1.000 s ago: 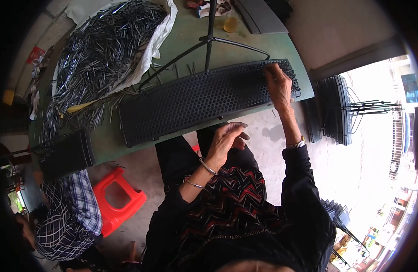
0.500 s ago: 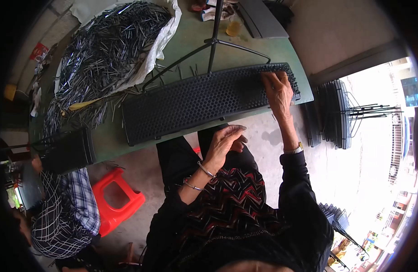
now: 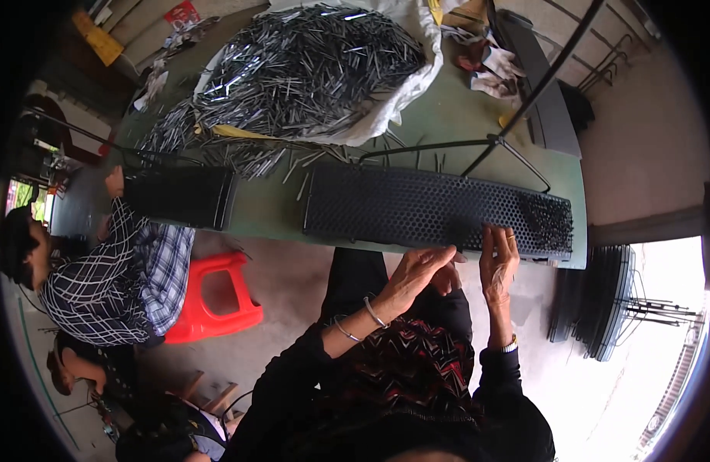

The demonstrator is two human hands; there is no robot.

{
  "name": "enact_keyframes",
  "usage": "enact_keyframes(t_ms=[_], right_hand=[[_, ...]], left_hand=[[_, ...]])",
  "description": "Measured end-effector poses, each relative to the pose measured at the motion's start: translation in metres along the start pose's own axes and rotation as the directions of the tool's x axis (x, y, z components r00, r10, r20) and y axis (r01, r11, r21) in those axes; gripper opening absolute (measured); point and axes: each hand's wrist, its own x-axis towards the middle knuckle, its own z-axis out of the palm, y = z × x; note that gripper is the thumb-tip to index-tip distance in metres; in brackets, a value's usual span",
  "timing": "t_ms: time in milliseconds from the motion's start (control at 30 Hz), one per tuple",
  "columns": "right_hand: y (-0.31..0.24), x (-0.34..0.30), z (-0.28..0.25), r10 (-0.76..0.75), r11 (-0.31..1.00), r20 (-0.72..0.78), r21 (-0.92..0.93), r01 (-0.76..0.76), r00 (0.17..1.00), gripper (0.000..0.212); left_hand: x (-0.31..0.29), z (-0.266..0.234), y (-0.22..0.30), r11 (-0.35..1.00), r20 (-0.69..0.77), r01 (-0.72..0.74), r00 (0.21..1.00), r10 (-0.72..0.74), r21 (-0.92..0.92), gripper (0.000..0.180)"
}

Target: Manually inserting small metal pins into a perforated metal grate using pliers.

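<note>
A long black perforated panel lies on the green table in front of me, full of small round holes. Short dark pieces crowd its right end and stick up there. My right hand is at the panel's near edge, right of its middle, with fingers bent together; anything between them is too small to make out. Close by on the left, my left hand is curled just off the same edge, and its palm is hidden. A thin black metal frame rises behind the panel.
A heap of dark thin strips fills a white sack at the back. To my left, a co-worker sits by another black panel. A red stool stands between us. Black panels are stacked on the right.
The view has swung left, so the table sits farther right and lower. My right hand has moved from the panel's right end to its near edge, closer to my left hand.
</note>
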Motion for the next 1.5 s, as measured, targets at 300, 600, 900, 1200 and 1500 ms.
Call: enact_keyframes(t_ms=[300, 600, 900, 1200, 1500], right_hand=[[-0.004, -0.003, 0.031, 0.022, 0.982, -0.019, -0.188, -0.025, 1.000, 0.004], [0.000, -0.003, 0.042, -0.003, 0.951, -0.090, -0.308, -0.025, 0.996, 0.004], [-0.002, -0.006, 0.041, 0.043, 0.963, -0.024, -0.265, -0.048, 0.999, 0.008], [0.002, -0.006, 0.041, 0.035, 0.963, 0.011, -0.267, -0.031, 0.999, 0.006], [-0.001, -0.003, 0.039, 0.081, 0.964, 0.034, -0.256, -0.070, 0.996, 0.015]], left_hand=[[0.040, -0.104, 0.108, 0.842, -0.436, -0.334, 0.740, 0.512, 0.423, 0.031], [0.195, -0.202, 0.157, 0.089, -0.220, 0.213, 0.736, 0.640, 0.973, 0.059], [0.306, -0.224, 0.179, -0.169, -0.292, 0.406, 0.838, 0.460, 0.898, 0.066], [0.355, -0.211, 0.169, -0.205, -0.492, 0.622, 0.746, 0.449, 0.756, 0.041], [0.377, -0.215, 0.173, -0.212, -0.542, 0.671, 0.714, 0.443, 0.711, 0.075]])
